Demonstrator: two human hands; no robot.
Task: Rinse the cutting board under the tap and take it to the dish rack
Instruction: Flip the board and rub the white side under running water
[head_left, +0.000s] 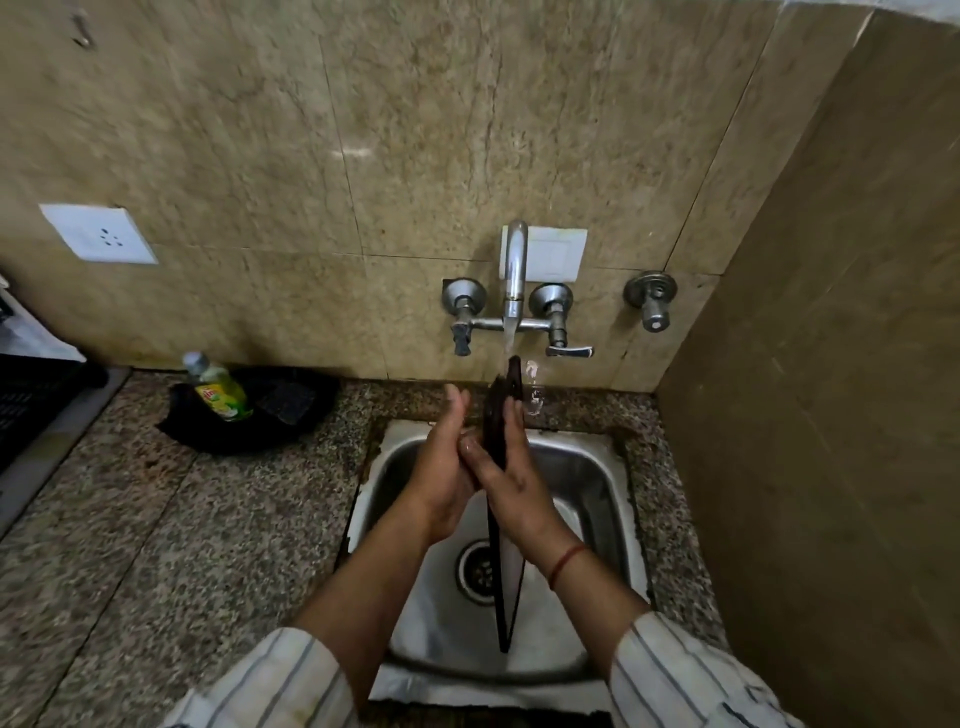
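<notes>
- At the near edge of the view, two striped fabric sleeves (675, 670) are pushed back from bare forearms. A red thread (566, 564) circles the right wrist.
- Below the arms, a square stainless-steel sink (602, 467) with rounded corners has a round slotted drain (480, 571) in its floor.
- The cutting board (504, 587) is a thin, dark, flat panel. It stands on edge above the basin, with its far upper corner in the water stream (509, 338).
- The left hand (441, 478) lies flat against the board's left face, fingers straight and pointing away.
- The right hand (514, 483) clamps the board, with its thumb on the left face and its fingers along the right face. The two hands meet around the board.
- A speckled granite countertop (208, 519) surrounds the sink.
- At far left, a green dish-soap bottle (218, 389) leans in a dark tray (291, 410), near a black slatted crate (31, 400).
- On the mottled beige wall tiles (363, 130), a chrome tap (514, 275) runs. A white socket (98, 234) is mounted at the left.
</notes>
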